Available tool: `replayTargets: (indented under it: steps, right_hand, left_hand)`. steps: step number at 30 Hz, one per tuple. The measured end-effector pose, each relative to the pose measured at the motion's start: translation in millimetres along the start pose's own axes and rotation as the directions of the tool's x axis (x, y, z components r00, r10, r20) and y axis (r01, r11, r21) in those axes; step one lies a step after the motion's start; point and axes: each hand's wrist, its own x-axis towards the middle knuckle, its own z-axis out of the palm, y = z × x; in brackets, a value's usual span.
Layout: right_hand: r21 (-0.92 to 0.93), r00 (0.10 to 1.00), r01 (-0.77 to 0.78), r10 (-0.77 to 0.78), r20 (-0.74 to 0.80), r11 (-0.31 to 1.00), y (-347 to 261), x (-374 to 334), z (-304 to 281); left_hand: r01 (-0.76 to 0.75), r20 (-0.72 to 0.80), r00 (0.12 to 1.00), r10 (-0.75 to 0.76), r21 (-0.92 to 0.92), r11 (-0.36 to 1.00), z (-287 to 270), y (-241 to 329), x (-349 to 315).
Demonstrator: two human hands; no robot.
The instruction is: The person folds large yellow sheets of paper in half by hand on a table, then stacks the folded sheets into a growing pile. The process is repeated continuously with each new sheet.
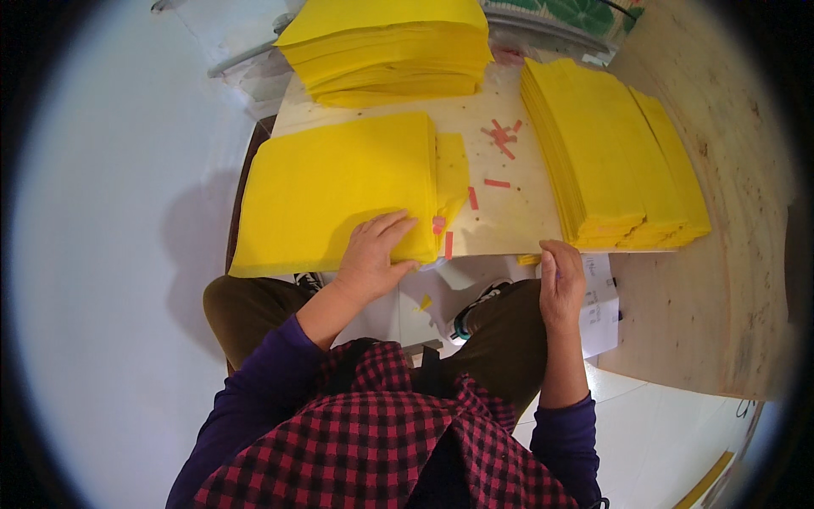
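Stack of flat, rectangular yellow fabric-like sheets (331, 182) lies front left on the pale wooden tabletop (500, 222); left hand (376, 248) rests loosely spread near its right front corner; right hand (563, 276) curls by the table edge, grip unclear; sideways left-hand pressure could skew the sheets or scatter small red strips (498, 183).
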Motion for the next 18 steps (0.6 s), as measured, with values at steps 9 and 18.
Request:
replayTargets:
  steps: [9,18]
  right_hand:
    - [0.048,1.0,-0.007,0.007,-0.008,0.999,-2,4,6]
    - [0.057,1.0,-0.003,0.004,-0.009,0.998,-4,5,7]
  left_hand:
    - [-0.121,-0.125,0.988,0.091,-0.261,0.958,9,-25,6]
    - [0.23,-0.062,0.948,-0.311,-0.54,0.81,1,-20,2]
